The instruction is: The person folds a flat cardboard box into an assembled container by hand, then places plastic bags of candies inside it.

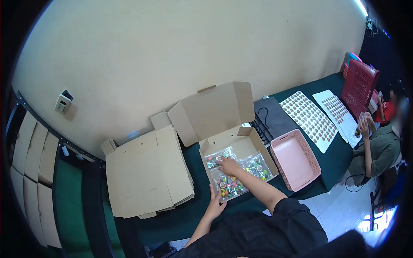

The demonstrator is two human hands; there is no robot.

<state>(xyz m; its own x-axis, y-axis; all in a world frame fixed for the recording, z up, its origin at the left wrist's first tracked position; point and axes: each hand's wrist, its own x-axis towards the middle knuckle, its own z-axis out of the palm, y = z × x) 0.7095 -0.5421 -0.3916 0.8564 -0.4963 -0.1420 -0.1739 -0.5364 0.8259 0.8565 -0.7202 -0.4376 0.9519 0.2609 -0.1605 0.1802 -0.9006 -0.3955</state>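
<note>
An open cardboard box [274, 167] stands before me, its lid raised toward the wall. Inside lie several clear plastic bags filled with small colourful round pieces, like candies or beads; one bag [258, 168] is at the right and another bag [230, 185] at the near side. My right hand [230, 167] reaches into the box with its fingers bent on a bag [224, 153] at the left side. At the box's near left corner, my left hand [214, 208] holds the outside, fingers along the side wall and thumb at the front.
A stack of flattened cardboard boxes [146, 172] lies left of the box. To the right sits a pink plastic basket [296, 161], with sticker sheets [309, 118] beyond it. A dark red basket [360, 88] stands farther right, near another person [376, 146]. Boxes [32, 150] fill a shelf at far left.
</note>
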